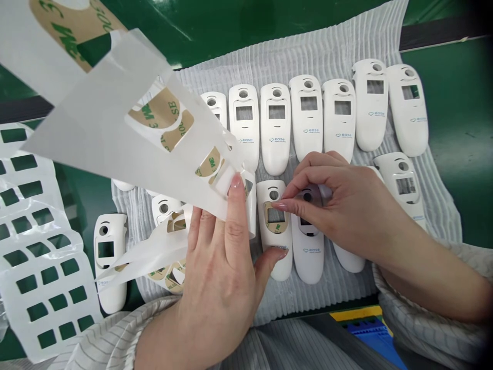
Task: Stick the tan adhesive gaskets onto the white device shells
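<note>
My left hand (221, 272) grips a white liner sheet (96, 118) of tan adhesive stickers, its index finger on top and other fingers underneath. The left thumb reaches out beside a white plastic housing (280, 257) with a rectangular window. On that housing, around the window, sits a tan 3M adhesive sticker (276, 221). My right hand (327, 200) pinches thumb and index finger together at the sticker's upper right edge. Below the right hand lies another housing (308, 262), its window area dark. The lower part of the liner sheet curls down left of my left hand.
Several white housings (275, 131) with blue lettering stand in a row at the back on ribbed foam sheeting (300, 56). One housing (110, 262) lies at the left. A punched-out white sheet (50, 303) rests on the green table (462, 123). A blue bin (373, 339) shows below the edge.
</note>
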Tool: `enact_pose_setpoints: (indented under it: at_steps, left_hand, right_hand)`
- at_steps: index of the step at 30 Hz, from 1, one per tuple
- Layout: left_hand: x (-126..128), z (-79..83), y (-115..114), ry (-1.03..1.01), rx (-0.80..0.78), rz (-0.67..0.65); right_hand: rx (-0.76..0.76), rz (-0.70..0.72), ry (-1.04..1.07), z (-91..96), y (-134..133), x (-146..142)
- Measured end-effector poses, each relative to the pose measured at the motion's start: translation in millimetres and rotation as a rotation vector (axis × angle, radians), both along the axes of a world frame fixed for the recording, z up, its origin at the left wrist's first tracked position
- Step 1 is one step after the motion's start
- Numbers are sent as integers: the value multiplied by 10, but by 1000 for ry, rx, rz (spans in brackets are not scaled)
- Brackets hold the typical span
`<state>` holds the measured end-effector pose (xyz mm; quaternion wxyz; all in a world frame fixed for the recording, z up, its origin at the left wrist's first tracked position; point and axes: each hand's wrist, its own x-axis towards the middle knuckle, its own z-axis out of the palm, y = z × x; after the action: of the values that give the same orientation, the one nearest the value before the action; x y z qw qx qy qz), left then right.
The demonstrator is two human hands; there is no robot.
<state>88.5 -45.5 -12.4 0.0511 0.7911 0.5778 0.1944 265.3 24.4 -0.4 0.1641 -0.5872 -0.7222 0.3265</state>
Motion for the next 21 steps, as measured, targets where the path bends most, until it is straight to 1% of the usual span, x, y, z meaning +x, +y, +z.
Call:
enact_pose_setpoints:
  at_steps: [16, 21]
  left_hand:
    - [-5, 11, -10, -2, 7, -7]
    - [-5, 14, -4, -13, -10, -8]
  right_hand:
    - [23, 3, -31, -2, -5, -23]
    - [93, 6, -3, -37, -14, -13]
